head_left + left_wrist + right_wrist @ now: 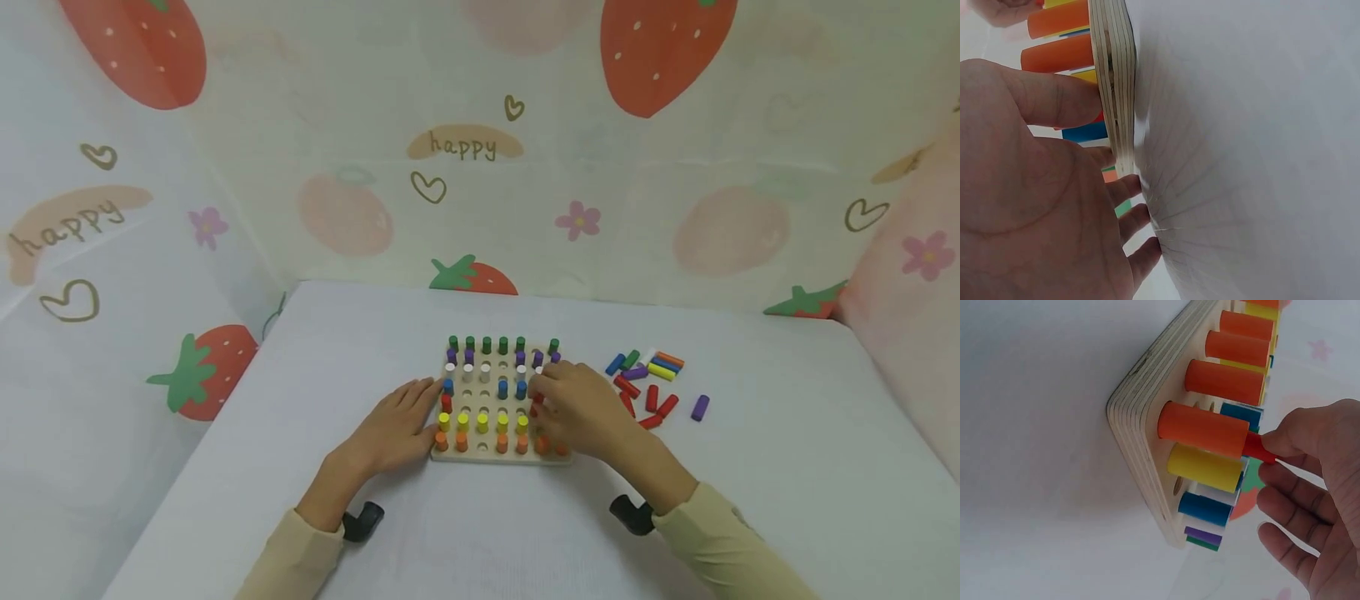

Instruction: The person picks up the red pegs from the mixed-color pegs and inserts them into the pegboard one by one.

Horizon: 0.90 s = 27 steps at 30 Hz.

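A wooden pegboard lies on the white table, with rows of green, purple, white, blue, red, yellow and orange pegs upright in its holes. Some holes hold no peg. My left hand rests along the board's left side, its fingers extended and the thumb against the edge. Over the board's right part is my right hand, which pinches a red peg between thumb and index finger. That peg's lower end is hidden behind an orange corner peg in the right wrist view.
To the board's right lie several loose pegs, among them red pegs, a yellow peg and a purple peg set apart. A strawberry-patterned cloth hangs behind the table and at both sides.
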### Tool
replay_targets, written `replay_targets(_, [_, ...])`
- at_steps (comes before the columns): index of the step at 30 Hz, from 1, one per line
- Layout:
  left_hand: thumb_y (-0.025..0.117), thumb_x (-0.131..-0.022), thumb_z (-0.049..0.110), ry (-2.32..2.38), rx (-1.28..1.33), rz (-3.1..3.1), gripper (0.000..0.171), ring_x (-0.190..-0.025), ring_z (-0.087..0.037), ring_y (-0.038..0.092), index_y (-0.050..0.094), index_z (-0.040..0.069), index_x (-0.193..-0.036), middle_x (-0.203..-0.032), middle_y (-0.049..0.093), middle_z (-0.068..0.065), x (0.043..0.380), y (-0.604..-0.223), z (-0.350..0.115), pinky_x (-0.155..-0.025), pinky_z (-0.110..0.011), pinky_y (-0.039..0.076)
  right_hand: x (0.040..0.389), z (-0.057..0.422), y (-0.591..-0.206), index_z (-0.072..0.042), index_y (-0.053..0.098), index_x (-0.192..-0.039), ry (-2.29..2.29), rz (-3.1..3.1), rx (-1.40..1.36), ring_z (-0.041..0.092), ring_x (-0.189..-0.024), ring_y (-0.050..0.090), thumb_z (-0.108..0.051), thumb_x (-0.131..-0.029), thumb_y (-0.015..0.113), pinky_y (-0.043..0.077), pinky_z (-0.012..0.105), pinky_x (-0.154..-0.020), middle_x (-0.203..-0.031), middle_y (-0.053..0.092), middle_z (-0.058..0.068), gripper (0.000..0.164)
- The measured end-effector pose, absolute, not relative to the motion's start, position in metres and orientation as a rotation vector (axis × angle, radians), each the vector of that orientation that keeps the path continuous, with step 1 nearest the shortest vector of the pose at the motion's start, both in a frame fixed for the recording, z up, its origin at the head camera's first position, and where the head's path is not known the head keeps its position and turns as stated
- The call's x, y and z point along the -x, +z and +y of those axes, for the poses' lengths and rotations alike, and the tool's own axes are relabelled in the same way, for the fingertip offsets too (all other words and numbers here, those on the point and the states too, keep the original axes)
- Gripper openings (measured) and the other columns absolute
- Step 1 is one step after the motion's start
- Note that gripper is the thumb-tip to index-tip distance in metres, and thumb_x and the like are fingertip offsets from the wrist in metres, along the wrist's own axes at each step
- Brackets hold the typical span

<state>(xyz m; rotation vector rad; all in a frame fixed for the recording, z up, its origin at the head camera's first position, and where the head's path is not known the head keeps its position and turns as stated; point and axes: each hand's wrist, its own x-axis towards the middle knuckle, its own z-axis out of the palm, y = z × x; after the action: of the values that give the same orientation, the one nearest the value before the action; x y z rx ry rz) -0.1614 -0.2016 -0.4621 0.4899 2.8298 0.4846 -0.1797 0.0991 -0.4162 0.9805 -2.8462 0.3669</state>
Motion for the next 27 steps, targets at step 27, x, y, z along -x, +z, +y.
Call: replay_targets(27, [0.045,-0.107,0.03,0.482,-0.501,2.825,0.069,-0.163,-0.044,0.023,0.025,0.005,-0.168,-0.175,0.027,-0.02,0.162,-0.461,-0.203,-0.134,-0.062,0.022,0.188,0.052,-0.414,-0.015,0.078,-0.11,0.429,-2.797,-1.152,0.019,-0.099,0.068,-0.017,-0.096,0.076,0.062,0.036,-0.096,-0.104,0.075,0.0,0.015])
